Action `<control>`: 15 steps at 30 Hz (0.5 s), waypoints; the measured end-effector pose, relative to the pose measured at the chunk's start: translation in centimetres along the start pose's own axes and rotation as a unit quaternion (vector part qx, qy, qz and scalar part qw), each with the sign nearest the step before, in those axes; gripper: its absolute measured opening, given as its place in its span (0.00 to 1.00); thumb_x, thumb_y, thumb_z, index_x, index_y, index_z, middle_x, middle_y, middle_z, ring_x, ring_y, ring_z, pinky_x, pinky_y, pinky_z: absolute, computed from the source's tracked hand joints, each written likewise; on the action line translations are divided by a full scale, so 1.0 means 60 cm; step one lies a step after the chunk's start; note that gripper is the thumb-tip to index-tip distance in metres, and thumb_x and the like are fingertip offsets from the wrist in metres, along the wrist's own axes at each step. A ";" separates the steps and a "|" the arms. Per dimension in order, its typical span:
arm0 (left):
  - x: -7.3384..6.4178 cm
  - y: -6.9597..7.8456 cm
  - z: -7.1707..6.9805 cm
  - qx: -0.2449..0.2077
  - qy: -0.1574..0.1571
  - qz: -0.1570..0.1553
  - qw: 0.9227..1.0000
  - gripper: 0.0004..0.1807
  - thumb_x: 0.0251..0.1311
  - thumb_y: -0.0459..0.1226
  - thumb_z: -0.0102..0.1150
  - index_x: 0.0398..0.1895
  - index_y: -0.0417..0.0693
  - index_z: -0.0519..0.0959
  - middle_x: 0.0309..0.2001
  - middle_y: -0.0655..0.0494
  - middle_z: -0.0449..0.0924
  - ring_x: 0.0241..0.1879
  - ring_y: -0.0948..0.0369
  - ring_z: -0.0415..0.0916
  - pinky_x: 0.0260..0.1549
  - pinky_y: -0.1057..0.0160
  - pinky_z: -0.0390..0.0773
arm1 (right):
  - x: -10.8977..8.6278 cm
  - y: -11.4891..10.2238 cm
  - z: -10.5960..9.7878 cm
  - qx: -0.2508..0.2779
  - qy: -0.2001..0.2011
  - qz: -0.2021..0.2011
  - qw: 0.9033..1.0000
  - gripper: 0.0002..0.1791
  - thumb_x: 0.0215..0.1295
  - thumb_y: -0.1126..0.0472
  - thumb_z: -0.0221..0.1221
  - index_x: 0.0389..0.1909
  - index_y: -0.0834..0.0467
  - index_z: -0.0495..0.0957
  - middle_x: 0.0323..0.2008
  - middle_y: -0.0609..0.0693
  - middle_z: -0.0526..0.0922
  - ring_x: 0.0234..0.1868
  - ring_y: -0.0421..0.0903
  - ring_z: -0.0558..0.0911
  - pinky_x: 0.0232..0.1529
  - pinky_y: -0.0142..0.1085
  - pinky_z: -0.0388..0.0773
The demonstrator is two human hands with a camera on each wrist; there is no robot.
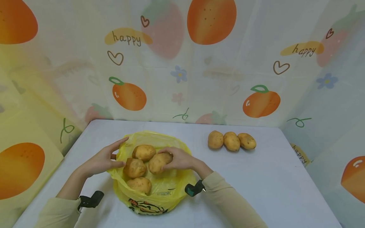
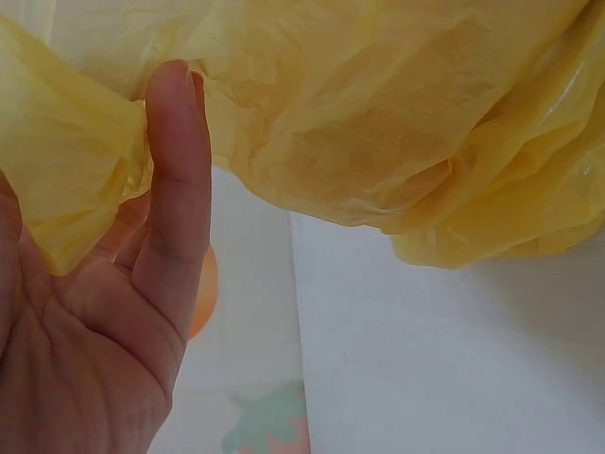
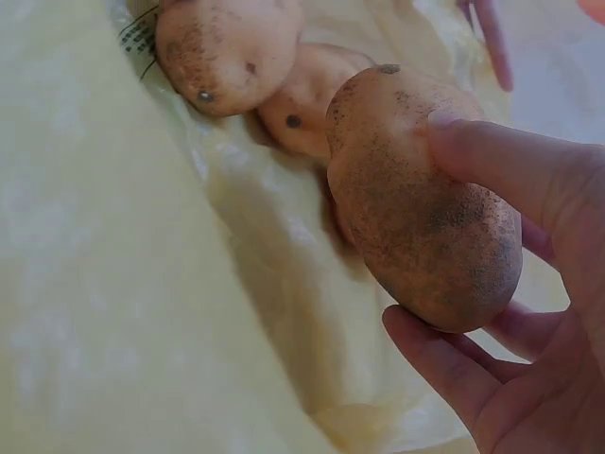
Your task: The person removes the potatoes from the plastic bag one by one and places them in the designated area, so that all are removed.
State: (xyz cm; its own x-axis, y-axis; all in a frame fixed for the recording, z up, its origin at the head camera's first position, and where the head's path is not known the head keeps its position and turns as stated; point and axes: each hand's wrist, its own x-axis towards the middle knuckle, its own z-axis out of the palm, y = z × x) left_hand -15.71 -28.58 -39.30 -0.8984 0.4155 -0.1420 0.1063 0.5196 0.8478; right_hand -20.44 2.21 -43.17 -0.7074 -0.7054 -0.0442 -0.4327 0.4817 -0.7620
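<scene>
A yellow plastic bag (image 1: pixel 176 190) stands wide-mouthed on the table, with dark printing low on its front. My left hand (image 1: pixel 99 161) holds the bag's left rim, a fold of the thin film (image 2: pixel 76 180) lying between thumb and fingers. Over the bag's opening, my right hand (image 1: pixel 179 159) grips a potato (image 3: pixel 425 208), thumb on one side and fingers on the other. Three more potatoes lie inside the bag: one at the back (image 1: pixel 144 152), one at the left (image 1: pixel 135 167) and one near the front (image 1: pixel 139 185).
Three potatoes (image 1: pixel 231 141) sit in a row at the back right of the white table (image 1: pixel 256 183). A fruit-printed cloth (image 1: pixel 182 88) hangs behind the table and along both sides. Each wrist carries a small black camera (image 1: pixel 92 200).
</scene>
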 end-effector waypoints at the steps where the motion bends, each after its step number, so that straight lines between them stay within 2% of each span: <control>1: 0.000 0.000 0.000 0.001 0.000 0.000 1.000 0.48 0.55 0.34 0.62 0.73 0.61 0.44 0.71 0.40 0.41 0.53 0.39 0.70 0.36 0.61 0.79 | -0.002 -0.001 -0.002 0.000 0.002 0.000 1.000 0.32 0.48 0.48 0.68 0.57 0.45 0.70 0.56 0.43 0.72 0.56 0.40 0.71 0.55 0.34 0.67; 10: -0.002 -0.001 -0.002 -0.003 -0.002 -0.003 1.000 0.48 0.55 0.34 0.62 0.73 0.61 0.44 0.72 0.40 0.40 0.52 0.41 0.71 0.35 0.61 0.79 | -0.020 -0.009 -0.027 0.025 0.041 -0.003 0.999 0.32 0.48 0.48 0.68 0.57 0.43 0.70 0.55 0.42 0.72 0.51 0.42 0.73 0.45 0.31 0.73; 15: -0.003 0.000 -0.002 0.001 -0.001 -0.004 1.000 0.48 0.55 0.34 0.62 0.73 0.60 0.44 0.72 0.40 0.40 0.52 0.41 0.71 0.35 0.61 0.79 | -0.031 -0.008 -0.041 0.019 0.070 -0.010 0.997 0.32 0.48 0.48 0.69 0.56 0.41 0.71 0.54 0.39 0.73 0.49 0.40 0.74 0.44 0.31 0.73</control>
State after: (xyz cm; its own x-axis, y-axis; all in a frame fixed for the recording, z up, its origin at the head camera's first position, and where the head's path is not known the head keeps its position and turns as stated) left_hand -15.62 -28.73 -39.22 -0.8982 0.4128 -0.1510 0.0992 0.5250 0.8453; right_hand -20.31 4.58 -41.12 -0.7711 -0.6339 0.0603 -0.4281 0.4459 -0.7861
